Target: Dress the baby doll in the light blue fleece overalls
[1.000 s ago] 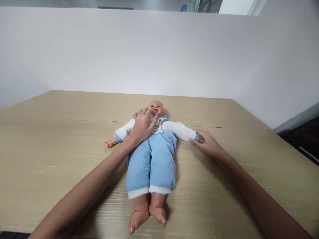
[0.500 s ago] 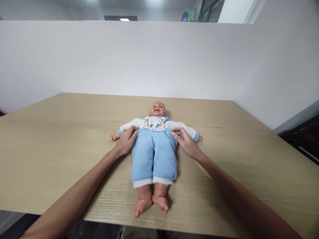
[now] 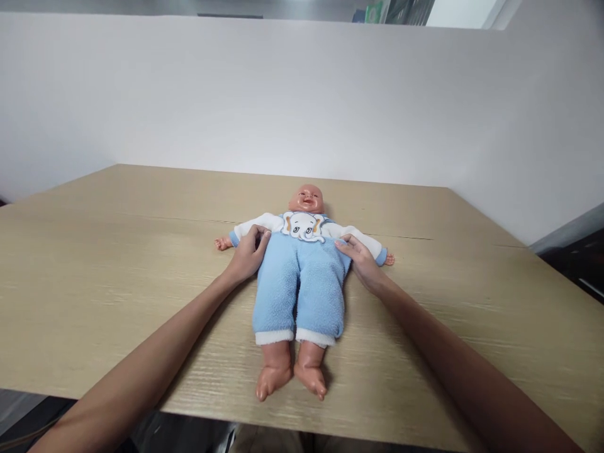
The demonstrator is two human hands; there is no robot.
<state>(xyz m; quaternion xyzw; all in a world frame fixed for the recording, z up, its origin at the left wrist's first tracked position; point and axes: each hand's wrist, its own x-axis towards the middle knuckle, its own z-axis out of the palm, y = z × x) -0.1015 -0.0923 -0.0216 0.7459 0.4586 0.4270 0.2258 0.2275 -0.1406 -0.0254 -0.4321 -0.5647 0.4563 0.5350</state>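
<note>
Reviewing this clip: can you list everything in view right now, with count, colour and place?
Doll: 1, pinkish tan, on its back mid-table, feet toward the camera
Doll's outfit: 1, light blue and white, on the doll
Elephant patch: 1, mostly white, on the outfit's chest
Table: 1, light wood, under the doll
Wall: 1, pale grey-white, behind the table
Green item: 1, green, top edge beyond the wall, unclear
Dark object: 1, mostly black, right edge, unclear
Left hand: 1, bare, at the outfit's waist, image left
Right hand: 1, bare, at the waist, image right
Forearms: 2, bare, from the lower corners
</note>
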